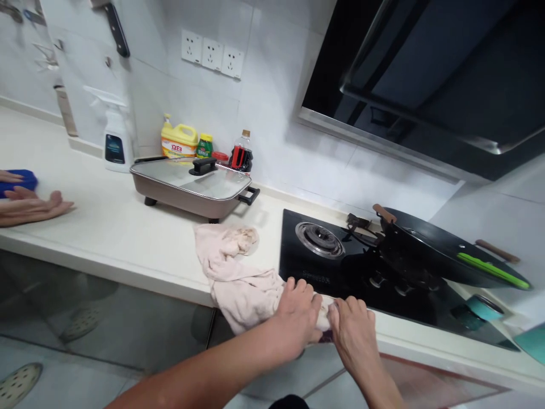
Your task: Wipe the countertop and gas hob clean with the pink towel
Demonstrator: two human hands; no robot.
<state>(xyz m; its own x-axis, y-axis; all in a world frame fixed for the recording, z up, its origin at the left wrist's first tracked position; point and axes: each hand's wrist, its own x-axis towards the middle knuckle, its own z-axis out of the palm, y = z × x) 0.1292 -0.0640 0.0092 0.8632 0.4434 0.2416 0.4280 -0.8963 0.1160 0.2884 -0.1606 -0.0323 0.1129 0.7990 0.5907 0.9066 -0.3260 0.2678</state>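
Note:
A pale pink cloth (pixel 249 284) with brownish stains lies crumpled over the counter's front edge, left of the black gas stove (pixel 315 278). My left hand (pixel 297 312) grips its right end at the stove's front edge. Close beside it, my right hand (pixel 353 324) is closed on the same end of the cloth, fingers bent over it. A dark purple patch shows below the cloth between my hands; I cannot tell what it is.
An electric pan (pixel 183 201) with a glass lid stands behind the cloth. A black wok (pixel 443 250) sits on the right burner. Bottles, including a spray bottle (pixel 114 139), line the wall. At far left, another person's hands (pixel 34 207) rest by a blue cloth (pixel 25 180). A range hood (pixel 409 85) overhangs.

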